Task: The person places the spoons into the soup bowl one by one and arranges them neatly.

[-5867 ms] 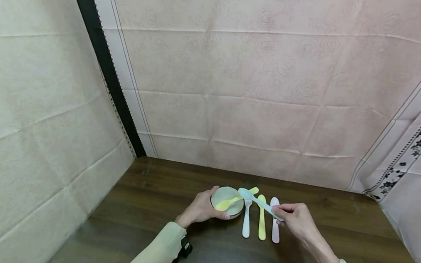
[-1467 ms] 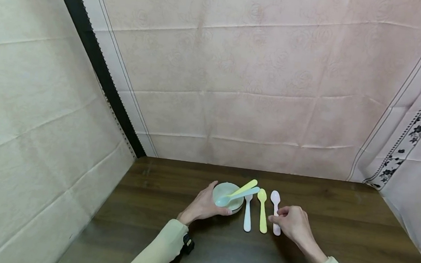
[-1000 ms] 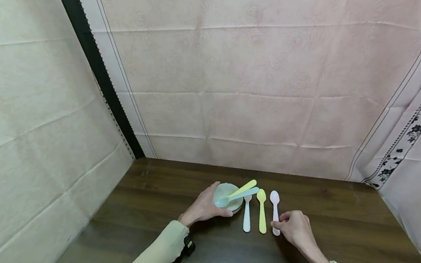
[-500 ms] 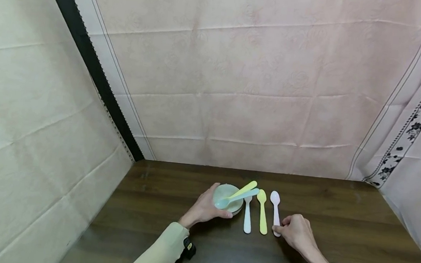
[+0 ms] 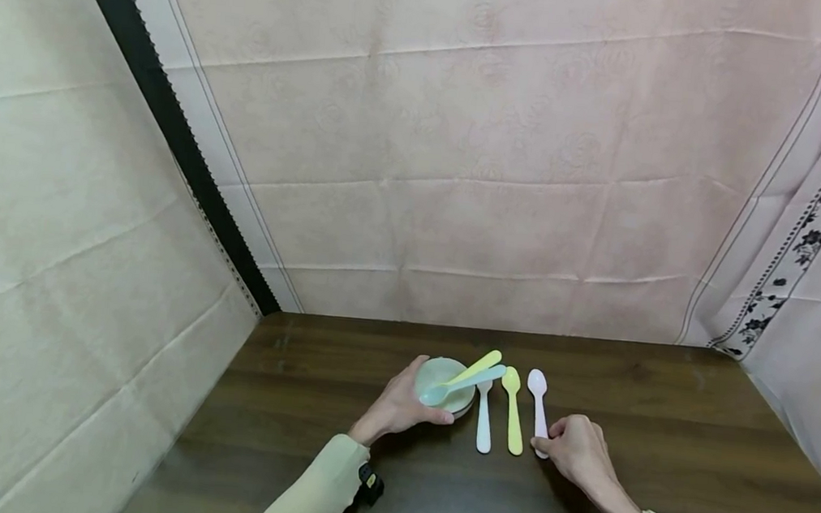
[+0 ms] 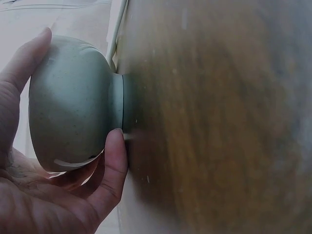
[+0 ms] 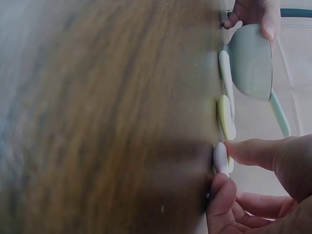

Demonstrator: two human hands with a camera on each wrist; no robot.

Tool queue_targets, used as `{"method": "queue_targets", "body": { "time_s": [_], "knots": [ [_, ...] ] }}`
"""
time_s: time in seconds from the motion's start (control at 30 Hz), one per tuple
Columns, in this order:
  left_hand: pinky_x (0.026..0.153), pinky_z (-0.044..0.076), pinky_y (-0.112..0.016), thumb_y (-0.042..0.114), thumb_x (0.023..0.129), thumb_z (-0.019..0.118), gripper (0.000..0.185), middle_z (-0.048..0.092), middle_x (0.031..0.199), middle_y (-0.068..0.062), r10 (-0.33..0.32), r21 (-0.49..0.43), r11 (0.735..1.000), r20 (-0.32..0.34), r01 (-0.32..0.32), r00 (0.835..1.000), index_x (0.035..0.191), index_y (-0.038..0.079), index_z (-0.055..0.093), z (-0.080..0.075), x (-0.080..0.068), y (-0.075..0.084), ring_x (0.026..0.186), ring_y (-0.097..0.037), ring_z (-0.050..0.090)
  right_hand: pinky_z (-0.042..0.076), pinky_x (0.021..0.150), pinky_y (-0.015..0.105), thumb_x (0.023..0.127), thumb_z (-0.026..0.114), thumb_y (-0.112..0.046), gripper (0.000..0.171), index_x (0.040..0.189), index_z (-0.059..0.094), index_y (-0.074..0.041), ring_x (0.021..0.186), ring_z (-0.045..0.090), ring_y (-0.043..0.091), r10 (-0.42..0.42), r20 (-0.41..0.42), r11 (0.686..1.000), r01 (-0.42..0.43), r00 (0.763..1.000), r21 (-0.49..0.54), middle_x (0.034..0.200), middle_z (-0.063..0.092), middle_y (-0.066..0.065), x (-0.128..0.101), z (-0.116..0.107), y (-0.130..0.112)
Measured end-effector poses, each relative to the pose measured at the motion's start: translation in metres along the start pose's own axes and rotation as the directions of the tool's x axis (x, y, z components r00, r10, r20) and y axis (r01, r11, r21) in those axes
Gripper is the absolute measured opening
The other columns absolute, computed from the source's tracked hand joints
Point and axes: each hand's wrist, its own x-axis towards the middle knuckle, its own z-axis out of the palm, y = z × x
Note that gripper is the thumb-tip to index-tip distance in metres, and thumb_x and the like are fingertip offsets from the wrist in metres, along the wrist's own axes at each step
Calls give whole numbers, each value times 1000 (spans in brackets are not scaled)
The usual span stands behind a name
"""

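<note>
My left hand (image 5: 405, 403) holds a pale green bowl (image 6: 73, 102) from its left side, thumb and fingers spread round the wall. Inside it lean a yellow spoon (image 5: 483, 365) and a light blue spoon (image 5: 471, 378), crossing each other, with their handles over the right rim. My right hand (image 5: 579, 449) is at the lower handle end of a lilac spoon (image 5: 537, 384), which lies on the table. In the right wrist view, thumb and index finger pinch that handle end (image 7: 220, 158) from both sides.
Between bowl and lilac spoon lie a pale blue utensil (image 5: 483, 430), its head partly behind the blue spoon's handle, and a yellow-green spoon (image 5: 513, 416). Everything rests on a brown wooden table (image 5: 342, 365). Cloth walls (image 5: 498, 174) rise at its back and sides.
The light blue spoon, earlier in my right hand above the bowl, now lies in it. My right hand moved to the lilac spoon and down its handle. My left hand stayed on the bowl.
</note>
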Motion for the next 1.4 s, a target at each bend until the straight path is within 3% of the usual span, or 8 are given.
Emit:
{"method": "queue_targets", "body": {
  "time_s": [0.3,0.6,1.07,1.3,1.4],
  "knots": [
    [114,47,-61,35,78,101,119,56,158,-18,19,-3,1000,-4,-19,1000,169,5,31,0,1,-1,137,-36,57,41,60,33,83,93,-20,23,80,77,-3,68,56,20,-23,6,1000,23,1000,-6,67,66,2,0,-1,-1],
    [112,49,-60,33,77,101,114,60,152,-15,30,-7,1000,-5,-30,1000,167,6,36,0,0,-1,132,-34,59,39,58,32,81,92,-21,21,73,77,-9,64,53,19,-80,-26,997,79,996,-21,62,63,0,14,16,25],
    [110,50,-59,35,77,101,113,61,151,-14,39,-1,999,-9,-39,999,166,8,37,0,1,-1,130,-32,60,43,61,35,83,90,-16,19,72,76,-9,66,55,19,-65,-11,997,65,998,-38,62,64,0,6,7,9],
    [111,50,-60,34,77,101,114,60,152,-15,38,6,999,-10,-38,999,166,6,37,0,0,0,131,-33,60,46,63,34,82,92,-30,23,70,76,-19,69,59,19,-97,-16,994,96,995,-51,65,67,-5,39,36,58],
    [110,50,-59,34,77,101,113,61,151,-15,40,2,999,-8,-40,999,166,6,37,0,-1,0,130,-32,60,46,62,33,83,91,-32,23,70,76,-20,69,59,17,-93,-22,994,92,995,-55,66,68,-5,35,35,54]
  ]
}}
